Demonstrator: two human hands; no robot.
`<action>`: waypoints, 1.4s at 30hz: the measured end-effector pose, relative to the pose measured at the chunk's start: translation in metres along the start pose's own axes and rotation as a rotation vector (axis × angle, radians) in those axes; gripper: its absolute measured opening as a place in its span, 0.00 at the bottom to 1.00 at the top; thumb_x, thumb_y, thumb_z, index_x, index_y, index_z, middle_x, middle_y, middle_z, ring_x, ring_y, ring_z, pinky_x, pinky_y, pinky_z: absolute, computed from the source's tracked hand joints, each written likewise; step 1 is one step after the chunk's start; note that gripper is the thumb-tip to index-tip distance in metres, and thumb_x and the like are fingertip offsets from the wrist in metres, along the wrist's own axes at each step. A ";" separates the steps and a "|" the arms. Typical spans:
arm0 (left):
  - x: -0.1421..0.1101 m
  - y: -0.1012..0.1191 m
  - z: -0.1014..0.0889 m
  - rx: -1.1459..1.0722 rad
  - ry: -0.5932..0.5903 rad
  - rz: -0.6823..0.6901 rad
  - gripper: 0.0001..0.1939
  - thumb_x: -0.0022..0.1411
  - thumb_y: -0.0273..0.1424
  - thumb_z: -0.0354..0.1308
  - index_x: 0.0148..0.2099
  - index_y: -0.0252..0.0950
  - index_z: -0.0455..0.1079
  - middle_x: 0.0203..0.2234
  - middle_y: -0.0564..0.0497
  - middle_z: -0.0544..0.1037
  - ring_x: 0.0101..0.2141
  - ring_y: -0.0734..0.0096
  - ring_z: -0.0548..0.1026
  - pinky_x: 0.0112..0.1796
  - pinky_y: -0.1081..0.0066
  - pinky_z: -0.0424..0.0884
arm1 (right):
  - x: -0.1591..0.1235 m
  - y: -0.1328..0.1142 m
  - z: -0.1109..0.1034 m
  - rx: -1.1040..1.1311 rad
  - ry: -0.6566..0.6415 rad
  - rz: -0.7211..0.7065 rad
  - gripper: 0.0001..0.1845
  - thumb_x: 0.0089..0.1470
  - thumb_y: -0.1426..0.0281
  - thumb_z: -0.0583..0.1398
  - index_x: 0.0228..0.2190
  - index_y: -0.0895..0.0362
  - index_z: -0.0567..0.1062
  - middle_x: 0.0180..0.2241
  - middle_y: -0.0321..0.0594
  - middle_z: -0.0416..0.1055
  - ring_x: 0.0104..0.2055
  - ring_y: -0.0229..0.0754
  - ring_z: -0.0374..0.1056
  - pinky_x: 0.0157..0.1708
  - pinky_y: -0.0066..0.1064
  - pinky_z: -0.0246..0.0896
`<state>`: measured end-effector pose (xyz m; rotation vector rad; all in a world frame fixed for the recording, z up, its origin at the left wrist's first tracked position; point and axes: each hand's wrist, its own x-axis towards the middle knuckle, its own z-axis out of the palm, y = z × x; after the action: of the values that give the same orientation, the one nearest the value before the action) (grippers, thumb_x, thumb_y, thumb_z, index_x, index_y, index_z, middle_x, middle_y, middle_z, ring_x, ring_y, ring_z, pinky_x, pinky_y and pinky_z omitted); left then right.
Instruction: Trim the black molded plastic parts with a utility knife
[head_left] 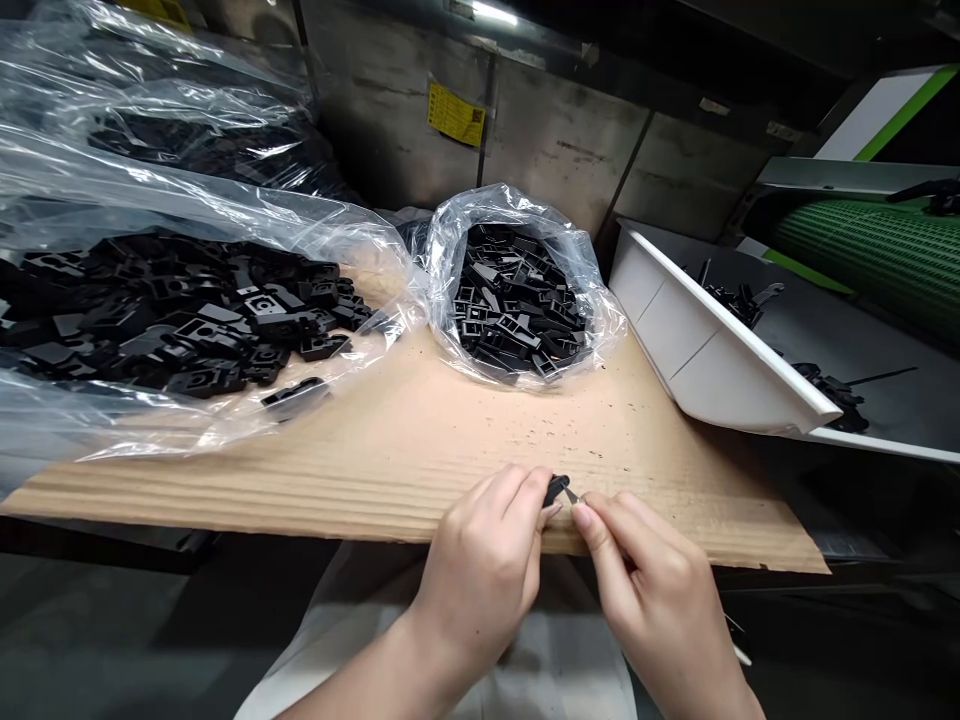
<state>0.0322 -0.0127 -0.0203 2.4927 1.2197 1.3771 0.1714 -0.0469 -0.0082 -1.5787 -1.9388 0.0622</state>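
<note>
Near the front edge of the cardboard sheet (420,450), my left hand (487,550) is closed around a small black plastic part (555,489), most of it hidden by the fingers. My right hand (652,570) pinches a small pointed metal blade (571,495), its tip touching the end of the black part. The blade's handle is hidden inside my right hand. Beyond the hands stands an open clear plastic bag (600,315) full of similar black plastic parts (517,300).
At left, a large clear bag (360,225) lies open with loose black parts (225,320) spilling toward the cardboard. A white tray (720,350) with black pieces stands at right, beside a green conveyor belt (877,250). Dark crumbs dot the cardboard. A metal wall (562,150) closes the back.
</note>
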 end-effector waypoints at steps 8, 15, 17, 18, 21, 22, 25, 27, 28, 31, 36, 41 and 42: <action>-0.003 0.002 -0.004 -0.057 -0.037 -0.037 0.11 0.60 0.20 0.45 0.41 0.28 0.67 0.27 0.44 0.75 0.27 0.63 0.74 0.28 0.66 0.73 | 0.013 0.026 -0.017 -0.029 0.134 0.113 0.12 0.56 0.69 0.53 0.24 0.57 0.71 0.18 0.33 0.61 0.20 0.34 0.58 0.22 0.25 0.52; -0.004 0.002 -0.003 -0.084 -0.074 -0.077 0.12 0.60 0.21 0.45 0.42 0.29 0.67 0.28 0.44 0.75 0.28 0.61 0.74 0.28 0.65 0.72 | 0.013 0.007 -0.008 0.139 0.042 0.084 0.08 0.56 0.67 0.53 0.31 0.55 0.72 0.24 0.34 0.67 0.23 0.33 0.64 0.23 0.22 0.58; -0.005 0.002 -0.003 -0.093 -0.092 -0.090 0.12 0.60 0.20 0.44 0.41 0.29 0.67 0.27 0.44 0.75 0.27 0.61 0.74 0.27 0.66 0.71 | 0.019 0.000 -0.004 0.157 -0.002 0.111 0.07 0.54 0.67 0.55 0.31 0.55 0.72 0.24 0.33 0.66 0.22 0.33 0.63 0.22 0.24 0.57; -0.005 0.002 -0.003 -0.098 -0.100 -0.095 0.13 0.59 0.20 0.43 0.41 0.29 0.68 0.27 0.44 0.75 0.27 0.62 0.73 0.26 0.66 0.70 | 0.022 -0.003 -0.003 0.164 -0.027 0.127 0.07 0.54 0.67 0.55 0.30 0.55 0.72 0.24 0.33 0.66 0.22 0.34 0.63 0.22 0.24 0.56; -0.004 0.002 -0.004 -0.111 -0.128 -0.100 0.13 0.59 0.20 0.44 0.40 0.29 0.69 0.26 0.46 0.74 0.26 0.63 0.73 0.26 0.69 0.69 | 0.030 -0.008 -0.003 0.192 -0.080 0.172 0.07 0.53 0.66 0.56 0.27 0.55 0.72 0.24 0.34 0.68 0.25 0.36 0.65 0.24 0.25 0.57; -0.002 0.002 -0.006 -0.134 -0.144 -0.112 0.13 0.59 0.21 0.45 0.40 0.29 0.69 0.25 0.46 0.74 0.26 0.64 0.73 0.26 0.69 0.69 | 0.031 -0.008 -0.005 0.206 -0.089 0.184 0.08 0.53 0.66 0.55 0.27 0.55 0.72 0.24 0.34 0.68 0.26 0.36 0.66 0.24 0.24 0.57; 0.006 0.000 -0.015 -0.367 -0.244 -0.249 0.10 0.59 0.24 0.50 0.40 0.33 0.72 0.28 0.48 0.75 0.30 0.66 0.74 0.30 0.72 0.68 | 0.029 -0.005 -0.012 0.248 -0.088 0.201 0.09 0.55 0.66 0.54 0.28 0.55 0.72 0.27 0.35 0.70 0.29 0.36 0.68 0.27 0.23 0.60; 0.012 -0.003 -0.024 -0.585 -0.309 -0.420 0.09 0.59 0.26 0.52 0.40 0.36 0.73 0.26 0.52 0.74 0.32 0.68 0.73 0.34 0.74 0.66 | 0.024 -0.001 -0.017 0.263 -0.073 0.199 0.09 0.56 0.66 0.53 0.31 0.55 0.73 0.29 0.37 0.70 0.32 0.37 0.68 0.28 0.22 0.61; 0.015 -0.004 -0.028 -0.674 -0.325 -0.504 0.09 0.60 0.28 0.52 0.40 0.38 0.73 0.24 0.53 0.72 0.31 0.69 0.72 0.35 0.75 0.65 | 0.021 0.002 -0.018 0.263 -0.064 0.180 0.10 0.56 0.67 0.53 0.33 0.56 0.73 0.30 0.38 0.70 0.32 0.37 0.68 0.29 0.22 0.61; 0.018 -0.011 -0.037 -0.872 -0.343 -0.692 0.12 0.63 0.32 0.47 0.42 0.39 0.71 0.19 0.57 0.65 0.25 0.74 0.66 0.29 0.77 0.61 | 0.009 0.010 -0.017 0.204 -0.007 0.036 0.12 0.57 0.69 0.52 0.39 0.57 0.72 0.33 0.40 0.68 0.35 0.37 0.69 0.32 0.22 0.62; 0.013 -0.013 -0.037 -1.051 -0.274 -0.818 0.07 0.62 0.33 0.49 0.37 0.37 0.66 0.19 0.58 0.64 0.22 0.78 0.60 0.24 0.79 0.55 | -0.003 0.014 -0.014 -0.011 0.049 -0.233 0.16 0.57 0.73 0.51 0.47 0.60 0.68 0.34 0.43 0.71 0.35 0.39 0.71 0.31 0.24 0.65; 0.012 -0.011 -0.035 -1.072 -0.244 -0.816 0.08 0.60 0.32 0.52 0.29 0.35 0.63 0.19 0.58 0.63 0.22 0.79 0.60 0.24 0.79 0.56 | 0.005 0.007 -0.030 -0.194 0.019 -0.496 0.13 0.56 0.74 0.53 0.42 0.65 0.71 0.29 0.45 0.74 0.28 0.41 0.70 0.27 0.30 0.64; 0.012 -0.011 -0.035 -1.062 -0.248 -0.817 0.08 0.60 0.31 0.52 0.29 0.35 0.63 0.19 0.58 0.63 0.22 0.79 0.60 0.24 0.79 0.56 | 0.009 0.005 -0.034 -0.230 -0.008 -0.525 0.11 0.56 0.74 0.53 0.39 0.65 0.72 0.27 0.44 0.73 0.26 0.41 0.69 0.26 0.31 0.63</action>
<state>0.0037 -0.0080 0.0049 1.1854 0.8927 1.0054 0.1914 -0.0492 0.0204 -1.1504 -2.3701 -0.3845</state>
